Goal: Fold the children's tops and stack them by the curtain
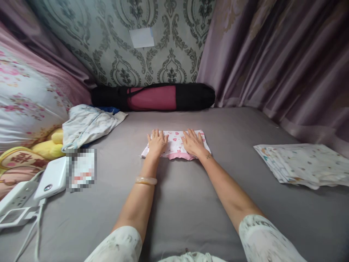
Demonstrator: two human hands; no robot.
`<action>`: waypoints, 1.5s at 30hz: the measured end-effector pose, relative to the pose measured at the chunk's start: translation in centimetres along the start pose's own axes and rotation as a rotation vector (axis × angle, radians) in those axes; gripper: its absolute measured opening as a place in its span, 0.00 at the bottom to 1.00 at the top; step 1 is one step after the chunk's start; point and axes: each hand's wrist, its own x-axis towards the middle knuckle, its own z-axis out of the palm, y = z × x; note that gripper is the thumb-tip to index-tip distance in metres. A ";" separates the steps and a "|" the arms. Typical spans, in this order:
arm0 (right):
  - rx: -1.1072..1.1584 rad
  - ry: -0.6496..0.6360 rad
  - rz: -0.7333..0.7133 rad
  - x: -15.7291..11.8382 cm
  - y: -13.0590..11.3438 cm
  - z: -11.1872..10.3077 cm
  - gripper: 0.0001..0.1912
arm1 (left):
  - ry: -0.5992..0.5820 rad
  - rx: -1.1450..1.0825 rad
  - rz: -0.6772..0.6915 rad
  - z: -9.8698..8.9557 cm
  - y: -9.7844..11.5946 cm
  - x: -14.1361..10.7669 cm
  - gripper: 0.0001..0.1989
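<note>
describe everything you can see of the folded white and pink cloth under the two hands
The cloth looks like thin, soft fabric, white with scattered pink and red motifs, too small to make out clearly. A plain pink band curves along the edge nearest the person. It lies flat on the grey sheet, folded into a wide, roughly rectangular shape. The left hand and right hand rest palm down on it, fingers spread, covering parts of both sides.

The short, loose sleeves (120,243) are whitish with a blurry grey-green print, and gathered pale cloth (191,257) shows at the lower edge. A smooth, cream-and-amber bangle (146,181) rings the left forearm (139,203). The right wrist (202,152) bears a small dark marking (208,157); fainter specks (163,143) dot the left hand (157,142).
</note>
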 end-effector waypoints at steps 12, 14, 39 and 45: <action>-0.036 -0.062 -0.012 0.7 -1.9 0.5 0.29 | -0.026 0.004 0.099 0.6 1.2 -0.7 0.29; -0.035 -0.053 -0.020 0.9 -2.5 0.3 0.29 | -0.001 -0.002 0.127 0.7 1.4 -0.7 0.28; 0.032 -0.046 -0.064 2.6 -6.9 1.6 0.30 | 0.079 -0.487 -0.053 -0.8 -3.7 1.5 0.22; 0.005 -0.072 -0.060 2.9 -8.1 2.4 0.30 | 0.141 -0.677 -0.229 -1.3 -5.9 1.6 0.23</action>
